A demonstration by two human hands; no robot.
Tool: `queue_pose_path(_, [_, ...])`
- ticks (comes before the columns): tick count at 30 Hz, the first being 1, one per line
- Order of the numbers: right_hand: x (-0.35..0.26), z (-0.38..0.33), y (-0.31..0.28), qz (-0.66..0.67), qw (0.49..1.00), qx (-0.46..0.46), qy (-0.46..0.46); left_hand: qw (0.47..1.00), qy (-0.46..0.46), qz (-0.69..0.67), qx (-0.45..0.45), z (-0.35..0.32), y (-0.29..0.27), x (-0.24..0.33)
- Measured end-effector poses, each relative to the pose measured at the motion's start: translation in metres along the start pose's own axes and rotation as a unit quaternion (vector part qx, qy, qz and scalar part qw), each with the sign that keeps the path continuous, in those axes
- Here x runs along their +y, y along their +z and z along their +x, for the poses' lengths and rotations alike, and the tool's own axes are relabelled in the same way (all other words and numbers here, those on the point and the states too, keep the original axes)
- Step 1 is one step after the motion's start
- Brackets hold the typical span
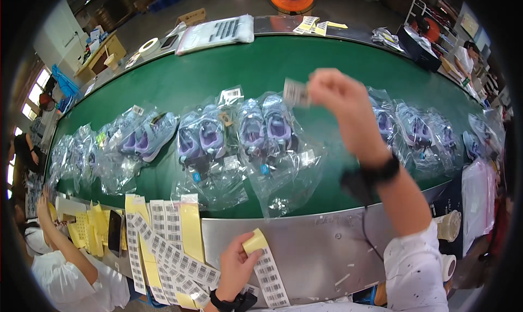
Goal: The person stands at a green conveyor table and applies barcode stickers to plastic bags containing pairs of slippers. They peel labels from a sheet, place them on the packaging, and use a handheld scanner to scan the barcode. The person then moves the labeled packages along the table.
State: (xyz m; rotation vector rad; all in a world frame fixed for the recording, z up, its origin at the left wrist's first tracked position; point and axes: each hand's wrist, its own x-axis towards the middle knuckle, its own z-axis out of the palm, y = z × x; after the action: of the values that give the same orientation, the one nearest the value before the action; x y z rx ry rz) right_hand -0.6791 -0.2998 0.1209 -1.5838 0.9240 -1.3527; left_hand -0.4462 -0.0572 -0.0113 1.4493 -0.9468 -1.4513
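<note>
My left hand [237,264] is closed on a strip of barcode labels [271,279] whose yellow backing curls over at the top, above the metal table edge. Raised over the green belt, my right hand [339,94] pinches a single barcode label [295,92] by its edge. Just left of that label lies a pair of light blue and purple sneakers [264,125] in a clear plastic bag. Another bagged pair of sneakers [201,131] is beside it, with a white barcode label [231,94] on its bag. Both my wrists wear dark bands.
More bagged sneakers [417,124] line the green belt [327,53] on both sides. Barcode label sheets [169,257] cover the metal edge [321,241] at left, near a phone [115,231]. A stack of plastic bags [217,34] sits across the belt. Another person's arm [68,246] reaches in at left.
</note>
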Motion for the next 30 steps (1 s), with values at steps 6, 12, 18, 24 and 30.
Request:
queue_pose_path(6, [0.176, 0.141, -0.071, 0.096, 0.943, 0.050, 0.313, 1.000, 0.008, 0.014, -0.016, 0.008, 0.012, -0.011])
queue_pose_path(12, [0.215, 0.124, -0.040, 0.075, 0.906, 0.006, 0.416, 0.998, -0.009, 0.047, 0.033, -0.002, 0.020, 0.016])
queue_pose_path(18, [0.221, 0.114, -0.054, 0.136, 0.894, -0.055, 0.422, 0.997, 0.001, 0.078, 0.005, 0.002, 0.023, 0.019])
queue_pose_path(24, [0.234, 0.118, -0.055, 0.171, 0.884, -0.056, 0.432, 0.998, -0.022, 0.063, -0.010, 0.000, 0.026, 0.013])
queue_pose_path(30, [0.218, 0.119, -0.033, 0.100, 0.904, -0.027, 0.415, 0.996, -0.060, 0.068, -0.005, -0.004, 0.029, 0.013])
